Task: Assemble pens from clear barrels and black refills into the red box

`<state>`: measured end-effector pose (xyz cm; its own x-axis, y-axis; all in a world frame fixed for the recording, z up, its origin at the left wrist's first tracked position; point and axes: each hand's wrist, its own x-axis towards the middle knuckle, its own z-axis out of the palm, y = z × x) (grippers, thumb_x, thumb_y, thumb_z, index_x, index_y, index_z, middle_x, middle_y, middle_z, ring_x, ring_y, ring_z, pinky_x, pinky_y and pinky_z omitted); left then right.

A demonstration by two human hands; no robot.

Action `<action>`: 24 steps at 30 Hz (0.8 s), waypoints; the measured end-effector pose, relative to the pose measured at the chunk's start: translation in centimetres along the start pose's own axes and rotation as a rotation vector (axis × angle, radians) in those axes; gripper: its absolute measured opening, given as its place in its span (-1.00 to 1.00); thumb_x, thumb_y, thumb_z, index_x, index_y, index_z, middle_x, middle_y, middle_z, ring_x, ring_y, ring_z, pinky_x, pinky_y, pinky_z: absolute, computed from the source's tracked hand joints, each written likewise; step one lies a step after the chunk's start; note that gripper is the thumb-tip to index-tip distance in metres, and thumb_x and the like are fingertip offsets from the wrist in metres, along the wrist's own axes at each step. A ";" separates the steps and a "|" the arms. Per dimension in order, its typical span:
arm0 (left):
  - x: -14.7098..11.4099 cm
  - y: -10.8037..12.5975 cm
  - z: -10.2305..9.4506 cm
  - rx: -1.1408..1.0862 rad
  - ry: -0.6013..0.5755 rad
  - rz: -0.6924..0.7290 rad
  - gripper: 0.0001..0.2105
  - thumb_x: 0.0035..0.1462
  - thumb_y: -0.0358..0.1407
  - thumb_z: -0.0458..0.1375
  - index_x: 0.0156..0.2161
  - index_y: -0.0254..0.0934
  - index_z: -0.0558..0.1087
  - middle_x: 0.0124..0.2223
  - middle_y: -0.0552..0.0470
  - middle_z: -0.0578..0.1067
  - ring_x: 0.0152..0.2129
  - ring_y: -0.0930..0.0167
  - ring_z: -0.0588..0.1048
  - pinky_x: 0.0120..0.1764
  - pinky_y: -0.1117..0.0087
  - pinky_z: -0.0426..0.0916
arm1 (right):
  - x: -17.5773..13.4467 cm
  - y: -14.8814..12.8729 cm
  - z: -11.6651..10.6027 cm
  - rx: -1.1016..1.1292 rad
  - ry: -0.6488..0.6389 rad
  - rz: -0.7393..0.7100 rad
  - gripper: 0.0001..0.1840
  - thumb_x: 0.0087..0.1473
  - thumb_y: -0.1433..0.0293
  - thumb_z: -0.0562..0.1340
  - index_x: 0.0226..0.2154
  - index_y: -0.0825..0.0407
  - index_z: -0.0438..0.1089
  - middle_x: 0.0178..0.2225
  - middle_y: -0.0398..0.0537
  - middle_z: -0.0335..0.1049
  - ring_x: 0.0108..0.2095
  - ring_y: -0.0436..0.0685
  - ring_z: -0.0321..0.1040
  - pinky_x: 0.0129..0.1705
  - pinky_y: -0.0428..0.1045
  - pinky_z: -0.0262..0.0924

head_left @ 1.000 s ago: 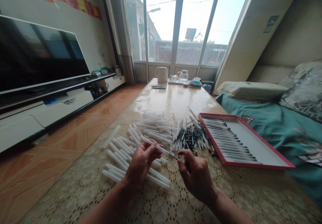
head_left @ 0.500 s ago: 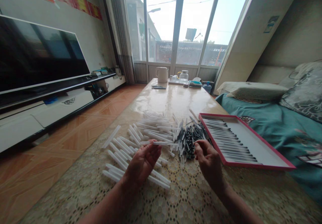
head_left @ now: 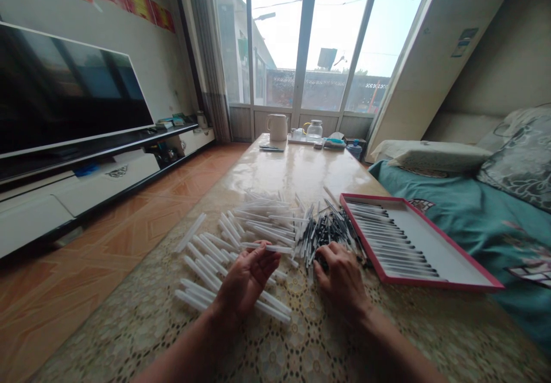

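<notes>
White plastic, by the look of it, makes up the slim tube (head_left: 278,250) pinched between the thumb and fingers of the left hand (head_left: 248,274), which is turned partly palm-up, the tube lying nearly level and pointing towards the right. The right hand (head_left: 342,277) is palm-down, its curled fingertips at the near edge of a heap of dark-tipped sticks (head_left: 321,231), perhaps pen refills; whether they have closed on one cannot be told, since the hand hides them.

The step in hand looks like picking out a single stick. It would go best with a light pinch on one lying loose at the edge, drawn out lengthwise so that its crossed neighbours do not come along. The left hand's grip, near the tube's middle, seems sound: both ends are clear, and gentle pressure should be enough for such a thin piece.

Beneath and left of the left hand, loose white tubes (head_left: 205,265) lie at angles on the floral table cover (head_left: 297,343); a sleeve would easily roll them. Right of the heap, a pink-rimmed tray (head_left: 447,284) holds a neat row of dark-ended pens (head_left: 390,245), best kept clear of the right wrist.
</notes>
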<state>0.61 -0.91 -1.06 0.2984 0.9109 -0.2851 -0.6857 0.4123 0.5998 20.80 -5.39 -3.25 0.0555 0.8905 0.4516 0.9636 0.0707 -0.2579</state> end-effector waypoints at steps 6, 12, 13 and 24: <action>-0.1 0.0 0.1 0.074 -0.008 0.012 -0.92 0.00 -0.50 0.20 -0.35 -0.34 0.40 -0.45 -0.01 0.57 -0.49 0.43 0.56 -0.34 0.45 0.47 | 0.0 -0.5 -0.3 0.361 0.083 -0.031 -0.93 0.10 0.44 0.10 -0.35 0.01 0.29 -0.38 -0.06 0.34 -0.34 0.10 0.29 -0.27 -0.02 0.18; 0.0 -0.3 0.0 0.126 -0.073 -0.006 -0.87 -0.04 -0.45 0.26 -0.34 -0.35 0.41 -0.42 -0.04 0.59 -0.48 0.41 0.57 -0.34 0.46 0.47 | -0.7 -2.3 -0.9 0.805 0.029 0.048 -0.91 0.12 0.36 0.14 -0.32 0.03 0.31 -0.44 -0.11 0.37 -0.43 0.04 0.34 -0.36 -0.08 0.27; 0.1 -0.4 -0.1 0.130 -0.080 -0.007 -0.86 -0.05 -0.45 0.27 -0.34 -0.35 0.41 -0.42 -0.04 0.59 -0.48 0.41 0.57 -0.34 0.46 0.47 | -0.7 -2.5 -0.9 0.852 0.035 0.054 -0.90 0.11 0.36 0.15 -0.30 0.03 0.32 -0.41 -0.10 0.38 -0.41 0.04 0.36 -0.35 -0.08 0.28; -0.2 -0.7 0.1 0.185 -0.106 -0.020 -0.81 -0.12 -0.40 0.33 -0.36 -0.35 0.43 -0.43 -0.01 0.58 -0.46 0.39 0.57 -0.31 0.43 0.47 | -1.0 -2.9 -1.0 0.877 0.018 0.066 -0.94 0.07 0.40 0.20 -0.32 0.02 0.32 -0.45 -0.14 0.36 -0.45 0.03 0.33 -0.36 -0.07 0.28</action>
<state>1.08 -1.43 -1.40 0.3857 0.8950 -0.2243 -0.5484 0.4178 0.7244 18.25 -6.94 -2.10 0.1151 0.8983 0.4241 0.4108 0.3456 -0.8437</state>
